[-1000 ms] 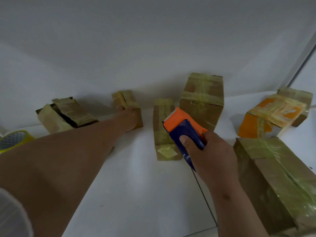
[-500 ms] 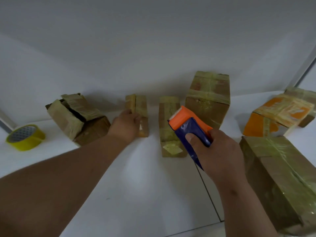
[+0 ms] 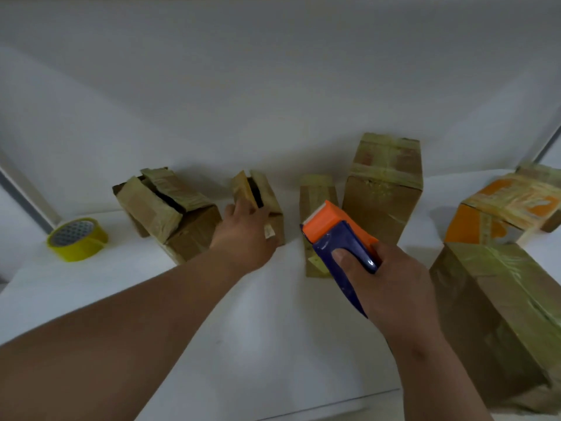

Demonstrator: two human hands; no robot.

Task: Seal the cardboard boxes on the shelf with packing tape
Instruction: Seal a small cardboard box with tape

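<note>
An open-flapped small box point(image 3: 263, 205) is gripped by the left hand point(image 3: 246, 238); a tape dispenser point(image 3: 340, 238) is clasped in the right hand point(image 3: 385, 284) above the shelf point(image 3: 273, 329).

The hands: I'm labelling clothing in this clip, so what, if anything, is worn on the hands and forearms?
Nothing shows on them. The left hand and right hand are bare: no gloves, rings, watch or wristbands visible. Both forearms are uncovered right down to the picture's lower edge, with no sleeve or cuff in view.
</note>
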